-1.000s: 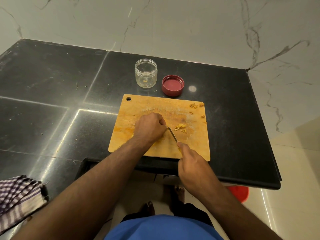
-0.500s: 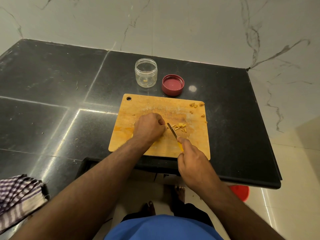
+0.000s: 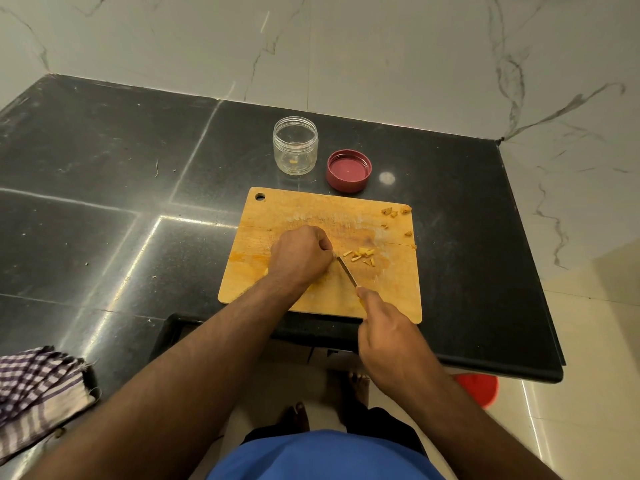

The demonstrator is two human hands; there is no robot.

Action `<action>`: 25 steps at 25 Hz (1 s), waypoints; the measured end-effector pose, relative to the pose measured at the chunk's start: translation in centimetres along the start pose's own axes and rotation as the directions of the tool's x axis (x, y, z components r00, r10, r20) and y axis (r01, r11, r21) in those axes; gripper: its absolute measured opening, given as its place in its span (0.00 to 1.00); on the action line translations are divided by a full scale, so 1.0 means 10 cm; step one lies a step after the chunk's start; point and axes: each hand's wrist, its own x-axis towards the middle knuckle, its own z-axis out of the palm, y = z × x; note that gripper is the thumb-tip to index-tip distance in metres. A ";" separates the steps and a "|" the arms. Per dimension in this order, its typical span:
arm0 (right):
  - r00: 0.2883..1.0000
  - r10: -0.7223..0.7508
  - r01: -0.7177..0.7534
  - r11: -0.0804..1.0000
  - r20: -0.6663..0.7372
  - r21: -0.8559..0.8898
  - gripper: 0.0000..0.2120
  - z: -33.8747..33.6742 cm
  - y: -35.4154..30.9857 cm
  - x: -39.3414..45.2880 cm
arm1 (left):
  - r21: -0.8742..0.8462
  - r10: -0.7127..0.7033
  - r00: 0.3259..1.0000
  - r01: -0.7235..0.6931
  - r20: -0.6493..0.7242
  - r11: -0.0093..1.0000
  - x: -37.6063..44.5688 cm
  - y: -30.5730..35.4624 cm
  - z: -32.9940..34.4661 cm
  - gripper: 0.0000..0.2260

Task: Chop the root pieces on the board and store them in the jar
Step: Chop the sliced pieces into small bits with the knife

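Note:
A wooden cutting board (image 3: pixel 311 209) lies on the black counter. My left hand (image 3: pixel 299 254) sits curled at its middle, fingertips down on a yellow root piece that is almost wholly hidden beneath it. My right hand (image 3: pixel 388 327) grips the handle of a small knife (image 3: pixel 346 270), whose blade lies right beside the left fingertips. A small pile of chopped yellow pieces (image 3: pixel 362 254) sits just right of the blade. Beyond the board stands a clear jar (image 3: pixel 295 145), open, with a yellow bit at its bottom.
The jar's red lid (image 3: pixel 348 170) lies upside down right of the jar. Brownish scraps (image 3: pixel 393 212) lie at the board's far right corner. A checked cloth (image 3: pixel 38 389) rests at the counter's near left. The counter edge runs just below the board; a red object (image 3: pixel 479 389) is on the floor.
The knife slid forward a little along the left fingertips and has come back toward me. My left hand has hardly moved. Jar and lid are unchanged.

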 end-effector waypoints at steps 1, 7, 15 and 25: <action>1.000 0.003 -0.003 1.000 -0.023 0.000 0.22 -0.01 0.02 -0.03 | 0.000 0.003 1.000 -0.003 0.001 1.000 0.00 0.00 0.00 0.03; 0.999 0.004 0.000 0.992 -0.038 0.124 0.22 -0.05 -0.03 0.04 | 0.010 0.005 1.000 -0.005 0.010 1.000 0.01 -0.01 0.00 0.04; 1.000 -0.010 0.011 0.998 -0.011 0.068 0.22 0.02 -0.08 0.26 | 0.010 0.001 1.000 -0.001 -0.014 1.000 0.02 -0.02 0.01 0.04; 0.999 0.000 0.006 0.993 -0.053 0.115 0.21 -0.03 0.04 -0.07 | 0.021 0.007 1.000 -0.007 -0.006 1.000 0.01 -0.02 0.00 0.03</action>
